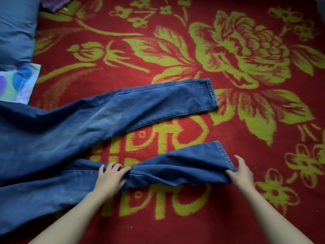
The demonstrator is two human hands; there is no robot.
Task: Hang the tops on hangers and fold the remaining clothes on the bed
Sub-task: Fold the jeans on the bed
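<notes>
The scene is lit dimly and evenly, perhaps from above; only faint shadows are cast under the jeans (123,106). Detail is softened throughout, and the corners are darkened and bent.

Jeans (52,138), left hand (110,178) gripping leg, right hand (241,173) hem

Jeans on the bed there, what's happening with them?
A person is working on blue jeans spread over a red flowered blanket. The left hand grips the near leg around its middle, where the cloth bunches. The right hand holds that leg's hem. The far leg lies flat, apart from the near one. The jeans are not folded yet. A blue pillow lies at the far left.
</notes>
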